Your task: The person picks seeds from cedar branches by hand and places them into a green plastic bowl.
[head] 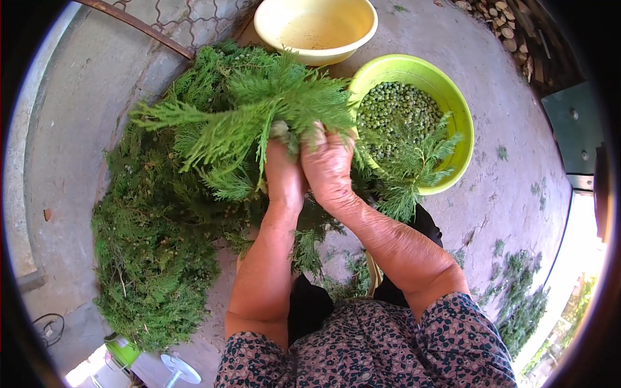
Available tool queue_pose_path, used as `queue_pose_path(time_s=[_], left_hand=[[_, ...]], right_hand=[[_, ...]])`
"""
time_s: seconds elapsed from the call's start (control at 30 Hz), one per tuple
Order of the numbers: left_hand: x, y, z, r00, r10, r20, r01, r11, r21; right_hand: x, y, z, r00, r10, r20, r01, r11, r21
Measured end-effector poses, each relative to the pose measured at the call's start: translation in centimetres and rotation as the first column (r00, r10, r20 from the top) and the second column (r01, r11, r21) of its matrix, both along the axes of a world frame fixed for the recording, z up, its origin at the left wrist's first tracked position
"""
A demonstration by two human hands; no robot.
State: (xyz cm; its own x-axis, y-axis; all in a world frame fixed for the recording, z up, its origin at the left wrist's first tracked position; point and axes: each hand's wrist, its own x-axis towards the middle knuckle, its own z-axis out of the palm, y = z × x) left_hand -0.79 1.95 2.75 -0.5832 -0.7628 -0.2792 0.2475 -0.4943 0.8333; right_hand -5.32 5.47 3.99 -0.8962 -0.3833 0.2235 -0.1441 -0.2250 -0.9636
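Observation:
Both my hands are close together in the middle of the view, over the right side of a large heap of cut evergreen branches (pixel 160 228). My left hand (pixel 285 167) grips a leafy, scale-leaved sprig (pixel 242 131) that fans out above it to the left. Right beside it, my right hand (pixel 329 160) is closed around the foliage, its fingertips hidden among blurred leaves. To the right stands a lime-green plastic basin (pixel 460 126) holding many small green cones (pixel 398 109). Another sprig (pixel 419 162) hangs over that basin's near rim.
A cream plastic basin (pixel 320 54) stands beyond the heap. Chopped firewood (pixel 507 31) is stacked at the far right. A rusty metal bar (pixel 140 30) reaches in at top left. Loose greenery (pixel 521 296) lies on the concrete floor at right.

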Motion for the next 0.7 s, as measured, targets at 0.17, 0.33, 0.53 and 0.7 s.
queue_pose_path(time_s=[0.17, 0.33, 0.53, 0.7], left_hand=[[0.5, -2.3, -4.3, 0.966, 0.002, 0.258, 0.044, 0.984, -0.17], [0.4, -1.0, -0.9, 0.982, 0.078, 0.17, -0.05, 0.985, -0.166], [0.9, -2.9, -3.0, 0.984, 0.063, 0.166, -0.051, 0.996, -0.076], [0.6, -4.0, -4.4, 0.994, -0.086, -0.07, 0.069, 0.972, -0.225]], right_hand=[[-0.1, -0.2, 0.4, 0.825, 0.249, 0.507, -0.118, 0.954, -0.276], [-1.1, 0.3, 1.1, 0.579, 0.278, 0.766, -0.14, 0.96, -0.242], [-1.6, 0.3, 0.1, 0.797, 0.464, 0.385, -0.39, 0.884, -0.258], [-2.2, -0.1, 0.1, 0.834, 0.385, -0.395, -0.311, 0.92, 0.239]])
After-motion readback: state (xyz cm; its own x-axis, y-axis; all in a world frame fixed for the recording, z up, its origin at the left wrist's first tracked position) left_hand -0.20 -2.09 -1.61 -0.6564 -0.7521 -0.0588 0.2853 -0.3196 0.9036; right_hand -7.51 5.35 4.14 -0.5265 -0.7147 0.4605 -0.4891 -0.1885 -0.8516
